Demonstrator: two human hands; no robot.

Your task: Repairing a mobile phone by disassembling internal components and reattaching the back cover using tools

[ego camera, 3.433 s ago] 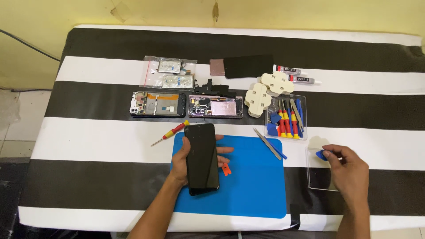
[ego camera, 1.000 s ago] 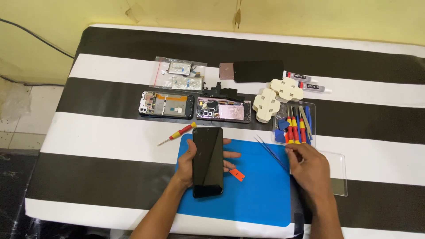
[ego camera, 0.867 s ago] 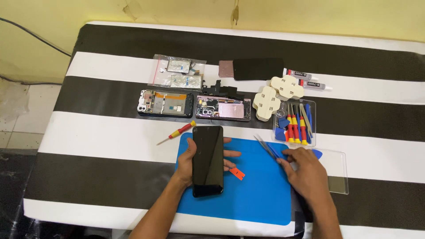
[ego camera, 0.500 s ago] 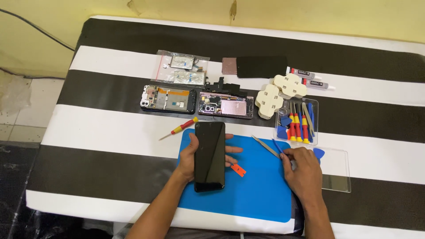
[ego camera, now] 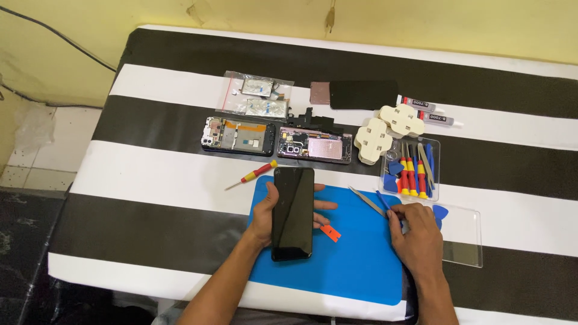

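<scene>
Two hands work over a blue mat (ego camera: pixel 355 265) that lies on a table (ego camera: pixel 150 180) covered in broad black and white stripes. The left hand (ego camera: pixel 268 213) has its fingers (ego camera: pixel 322 206) wrapped around a black phone (ego camera: pixel 293 213), thumb on the near edge and fingertips showing past the far edge, so the phone is held dark face up just above the mat's upper left part. A small orange tab (ego camera: pixel 330 232) lies on the mat just beside the phone's right edge.

The right hand (ego camera: pixel 415 232) rests at the mat's right edge with its fingers curled over the tip of a thin blue-handled tool (ego camera: pixel 383 201); whether they pinch it firmly or only touch it cannot be told. Metal tweezers (ego camera: pixel 367 201) lie on the mat just left of that tool. A blue pick (ego camera: pixel 441 213) sits on a clear plate (ego camera: pixel 463 241) right of the hand.

Beyond the mat, a red and yellow screwdriver (ego camera: pixel 251 175) lies on a white stripe. Two opened phone bodies (ego camera: pixel 277 139) lie side by side on a black stripe, with clear bags of parts (ego camera: pixel 256 99) and a dark panel (ego camera: pixel 355 94) behind them. White plastic clamps (ego camera: pixel 385 129), two glue tubes (ego camera: pixel 430 114) and a clear tray of screwdrivers (ego camera: pixel 412 168) stand to the right
</scene>
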